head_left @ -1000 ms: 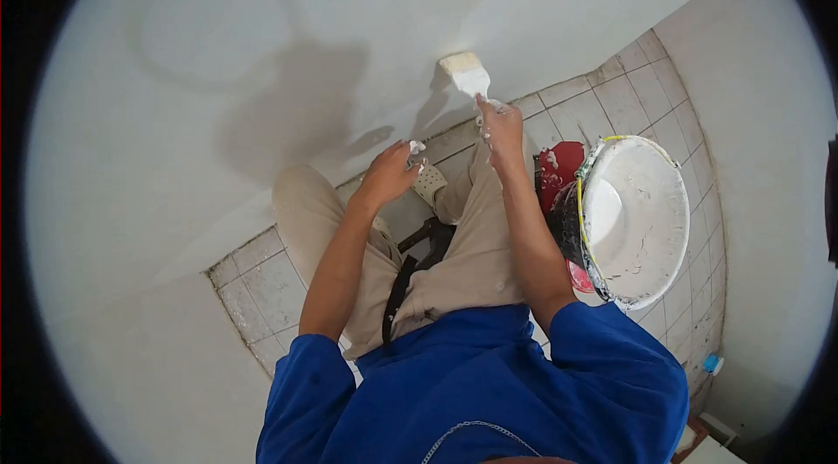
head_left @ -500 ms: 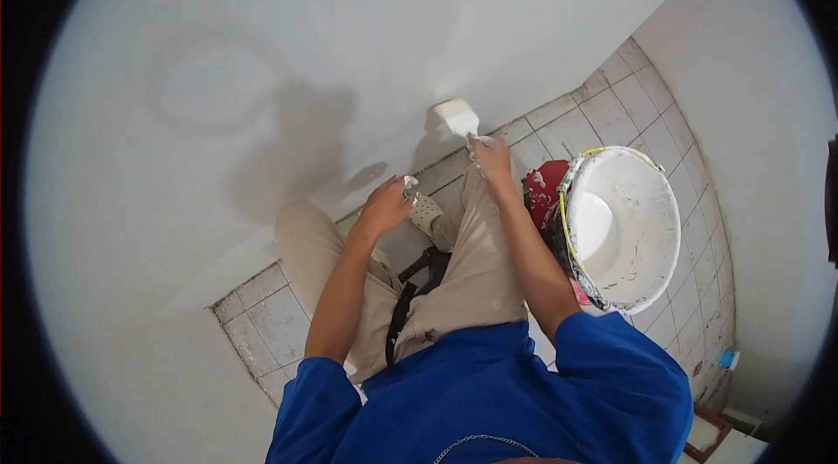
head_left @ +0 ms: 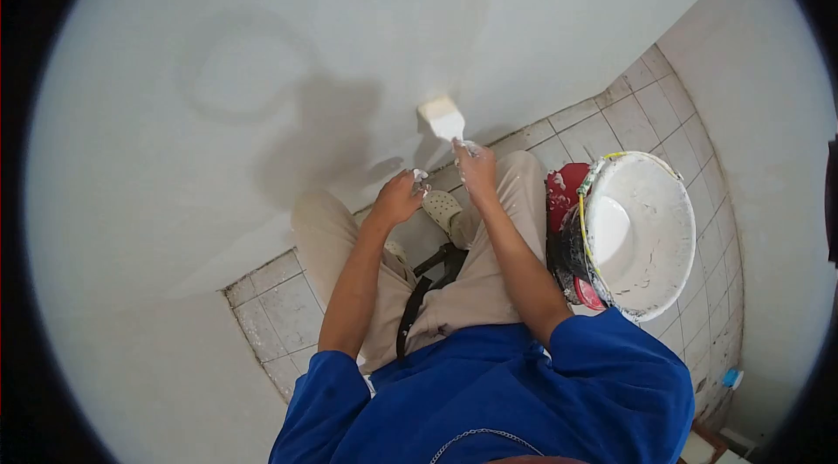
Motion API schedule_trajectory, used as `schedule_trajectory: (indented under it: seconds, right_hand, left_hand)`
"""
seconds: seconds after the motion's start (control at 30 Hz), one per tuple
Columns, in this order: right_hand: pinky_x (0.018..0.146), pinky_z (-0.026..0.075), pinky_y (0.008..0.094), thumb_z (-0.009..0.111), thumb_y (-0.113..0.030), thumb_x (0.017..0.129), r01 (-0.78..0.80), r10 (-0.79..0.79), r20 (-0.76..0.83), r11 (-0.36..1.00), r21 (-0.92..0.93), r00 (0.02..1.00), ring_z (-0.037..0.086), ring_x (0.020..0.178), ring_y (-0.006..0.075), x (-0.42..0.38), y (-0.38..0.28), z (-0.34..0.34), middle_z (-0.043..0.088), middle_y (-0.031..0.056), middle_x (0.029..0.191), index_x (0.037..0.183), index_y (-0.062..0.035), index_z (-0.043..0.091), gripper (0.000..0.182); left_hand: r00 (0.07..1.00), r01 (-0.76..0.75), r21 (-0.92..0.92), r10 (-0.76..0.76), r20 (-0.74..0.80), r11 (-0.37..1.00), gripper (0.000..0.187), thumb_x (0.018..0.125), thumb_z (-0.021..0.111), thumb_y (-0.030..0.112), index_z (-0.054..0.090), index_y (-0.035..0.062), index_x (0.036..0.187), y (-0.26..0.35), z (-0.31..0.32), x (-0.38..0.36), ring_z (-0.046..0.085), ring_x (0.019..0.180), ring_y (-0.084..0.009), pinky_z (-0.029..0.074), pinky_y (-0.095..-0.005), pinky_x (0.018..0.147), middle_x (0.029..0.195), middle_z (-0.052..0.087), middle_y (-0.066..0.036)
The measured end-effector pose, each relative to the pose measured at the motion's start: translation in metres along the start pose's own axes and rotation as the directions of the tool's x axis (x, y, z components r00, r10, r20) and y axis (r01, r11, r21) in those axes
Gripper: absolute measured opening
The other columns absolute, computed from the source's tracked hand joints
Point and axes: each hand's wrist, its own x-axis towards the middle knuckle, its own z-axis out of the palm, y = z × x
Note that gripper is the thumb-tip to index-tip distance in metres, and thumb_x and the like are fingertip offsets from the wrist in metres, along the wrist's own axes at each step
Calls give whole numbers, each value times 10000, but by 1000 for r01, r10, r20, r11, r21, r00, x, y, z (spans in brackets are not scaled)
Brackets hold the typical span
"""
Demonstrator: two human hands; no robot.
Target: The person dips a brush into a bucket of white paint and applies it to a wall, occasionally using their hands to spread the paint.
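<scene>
Before a pale wall (head_left: 541, 19), the white-smeared left hand (head_left: 399, 199) curls, its hold unclear, while the right hand (head_left: 477, 174) near it grips a wide, flat brush (head_left: 446, 123), its white body reaching past the fingers to creamy bristles at the wall.

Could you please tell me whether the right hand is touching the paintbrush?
Touching: the head view shows the right hand gripping the paintbrush by its narrow end.

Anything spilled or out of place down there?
White splotches mark the red object beside the bucket and the right hand, apparently stray paint. No puddle shows on the visible tiles.
</scene>
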Motion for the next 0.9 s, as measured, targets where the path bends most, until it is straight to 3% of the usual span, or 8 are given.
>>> schedule_trajectory:
  seconds: [0.1, 0.2, 0.3, 0.4, 0.47, 0.63, 0.8, 0.9]
  right_hand:
    - [597, 423, 398, 616, -301, 824, 250, -241, -90, 963, 104, 966, 605, 619, 282, -15, -29, 0, 621, 146, 643, 858, 38, 650, 342]
    - [559, 413, 367, 611, -272, 833, 240, -265, -124, 953, -187, 956, 562, 578, 203, 16, 16, 22, 583, 92, 604, 836, 36, 646, 309]
    - [536, 397, 342, 594, -249, 849, -192, 191, -23, 971, -145, 981, 521, 542, 173, 49, 107, 32, 554, 72, 577, 781, 38, 631, 296]
    - [492, 370, 316, 611, -248, 845, -195, 194, 44, 980, 35, 980, 504, 511, 142, 23, 58, 19, 545, 51, 562, 723, 25, 611, 298]
    - [395, 258, 220, 643, -246, 856, -14, 11, 12, 978, 210, 1000, 377, 425, 46, 20, 14, 8, 491, -26, 540, 769, -33, 633, 231]
    - [416, 262, 206, 632, -255, 870, 212, -196, -82, 870, 445, 977, 359, 451, 28, -31, -110, -29, 457, -54, 543, 783, -68, 633, 207]
    - [495, 383, 314, 581, -333, 883, 286, -298, -99, 950, -125, 949, 470, 491, 149, 14, -25, 9, 557, 77, 584, 748, -4, 622, 358]
    - [507, 392, 344, 569, -337, 882, 86, -88, -5, 986, -146, 996, 474, 491, 190, 36, 57, 17, 567, 127, 593, 763, 21, 620, 381]
  left_hand:
    - [1000, 8, -13, -8, 8, 1000, 281, 837, 567, 222, 564, 23, 1035, 6, -8, 1, 547, 937, -381, 437, -443, 808, 971, 575, -210]
    - [1000, -4, -21, 4, 25, 1000, 286, 838, 566, 222, 557, 24, 1044, 0, 3, -5, 546, 939, -380, 435, -442, 812, 975, 574, -210]
    - [998, 36, 10, -36, 55, 999, 290, 844, 563, 225, 550, 25, 1053, -4, -2, 2, 546, 941, -378, 433, -442, 818, 982, 572, -207]
    - [998, 57, 3, -57, 39, 998, 300, 850, 561, 233, 544, 22, 1063, 1, -2, -6, 545, 945, -374, 432, -440, 821, 990, 569, -205]
    - [999, 53, 3, -53, 9, 999, 308, 853, 559, 237, 542, 19, 1070, 6, -9, 0, 544, 952, -371, 431, -437, 826, 999, 568, -203]
    - [994, 47, -8, -46, 95, 999, 320, 857, 555, 232, 539, 13, 1090, 11, -6, 2, 540, 979, -364, 433, -424, 849, 1036, 566, -199]
    - [996, 32, -12, -31, 79, 999, 330, 862, 545, 242, 536, 15, 1102, 4, -2, 2, 533, 1004, -371, 430, -425, 866, 1044, 567, -204]
    - [993, 89, -12, -88, 76, 996, 338, 859, 547, 243, 533, 16, 1108, 6, -9, 6, 528, 1018, -374, 426, -427, 873, 1049, 567, -204]
